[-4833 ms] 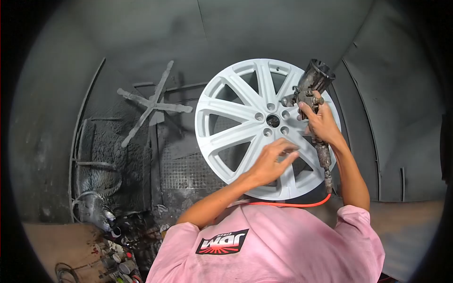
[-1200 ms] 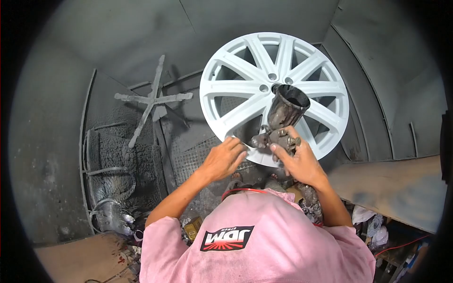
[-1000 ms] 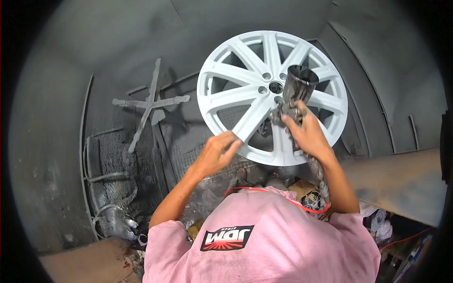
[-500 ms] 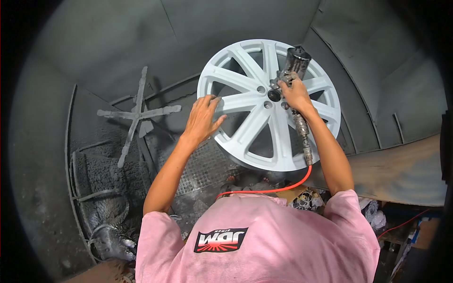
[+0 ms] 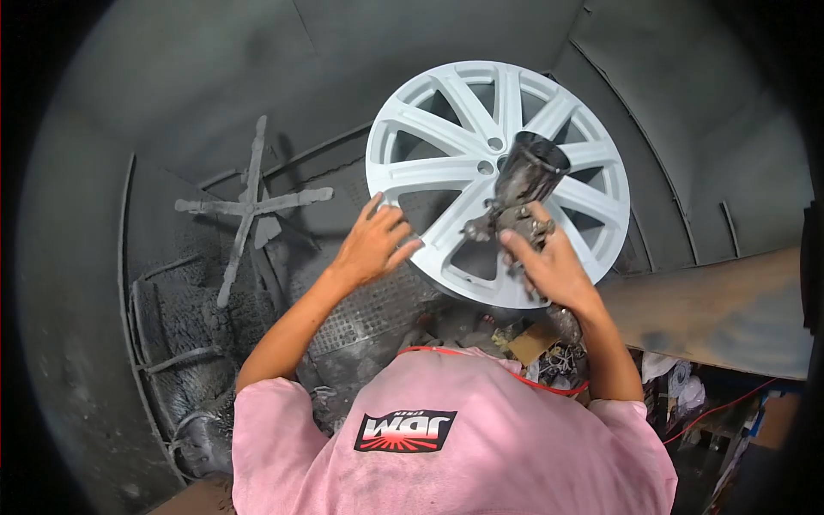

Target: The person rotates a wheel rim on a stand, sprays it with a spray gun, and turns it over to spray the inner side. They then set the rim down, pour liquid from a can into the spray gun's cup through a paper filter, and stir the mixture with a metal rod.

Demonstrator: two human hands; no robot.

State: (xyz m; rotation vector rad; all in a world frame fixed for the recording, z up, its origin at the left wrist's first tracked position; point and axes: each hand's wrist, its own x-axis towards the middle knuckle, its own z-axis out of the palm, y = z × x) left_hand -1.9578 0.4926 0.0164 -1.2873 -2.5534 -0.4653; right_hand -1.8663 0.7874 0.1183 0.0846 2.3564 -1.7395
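Note:
A large white multi-spoke wheel rim (image 5: 412,176) fills the upper middle of the view, its face toward me. My right hand (image 5: 554,262) is closed around a dark, paint-crusted spray gun (image 5: 519,219) with a black cup (image 5: 536,167), held over the lower spokes. The cup hides part of the rim's hub. At the rim's lower left edge is my left hand (image 5: 376,242), fingers spread, the fingertips at or touching the edge. An orange-red hose (image 5: 549,388) runs behind my right forearm and across the pink shirt.
A grey cross-shaped stand (image 5: 249,208) is at the left, above a rough grey-coated heap (image 5: 184,318). Dark panels form walls around. Below the rim lies a perforated floor plate (image 5: 352,318). A brownish board (image 5: 721,313) and cluttered shelves stand at the lower right.
The spray gun in my right hand has moved down toward me, away from the hub. The rim has turned and sits slightly higher and to the right. My left hand is slightly lower.

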